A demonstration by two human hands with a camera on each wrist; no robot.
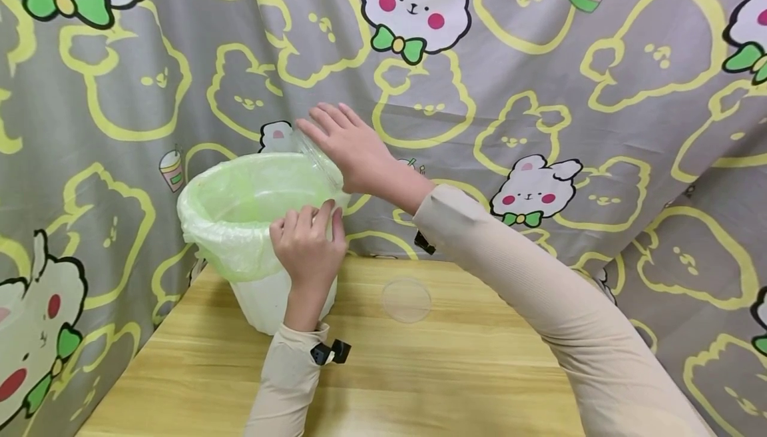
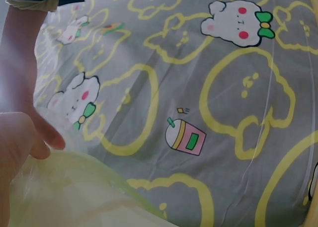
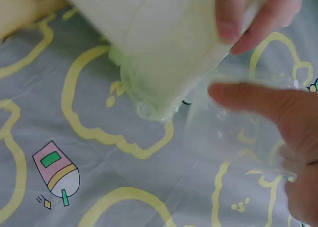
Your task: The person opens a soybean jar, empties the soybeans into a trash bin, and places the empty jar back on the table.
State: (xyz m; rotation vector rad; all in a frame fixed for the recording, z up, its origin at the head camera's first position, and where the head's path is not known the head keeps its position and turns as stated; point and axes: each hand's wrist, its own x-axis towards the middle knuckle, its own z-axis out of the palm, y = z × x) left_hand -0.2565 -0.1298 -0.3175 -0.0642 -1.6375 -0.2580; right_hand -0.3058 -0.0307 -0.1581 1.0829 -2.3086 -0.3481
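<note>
Head view: clear container (image 1: 317,157) barely discernible, apparently in right hand (image 1: 350,147).

Bare tabletop (image 1: 479,370) beside bin (image 1: 257,304)

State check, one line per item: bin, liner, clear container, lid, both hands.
Bin: upright at the table's back left corner.
Green liner: fitted inside, folded over the rim.
Clear container: lidless, tilted over the bin's rim; contents cannot be made out.
Clear round lid: flat on the table, apart from the bin.
Left hand: grips the bin's rim over the liner.
Right hand: holds the container.
</note>
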